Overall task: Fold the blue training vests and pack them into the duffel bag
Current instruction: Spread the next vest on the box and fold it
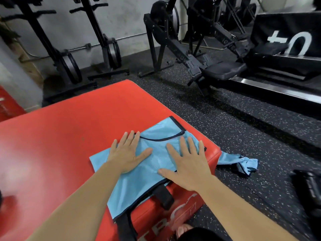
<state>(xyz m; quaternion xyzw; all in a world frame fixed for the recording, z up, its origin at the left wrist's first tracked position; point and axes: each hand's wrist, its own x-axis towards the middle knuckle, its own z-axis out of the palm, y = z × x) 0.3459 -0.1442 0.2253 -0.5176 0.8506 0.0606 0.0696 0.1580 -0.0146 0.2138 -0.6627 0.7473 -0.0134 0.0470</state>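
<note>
- Two blue vests are lying in view: box vest, floor vest.
- Two hands are showing: left hand, right hand.
- One red box is standing here.

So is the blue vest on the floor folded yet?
No, it's crumpled: the floor vest lies bunched and twisted beside the red box.

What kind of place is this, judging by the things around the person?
Most likely a gym: a black rowing machine stands on speckled rubber flooring, a barbell rests by the wall, and a blue vest lies on a red padded box.
</note>
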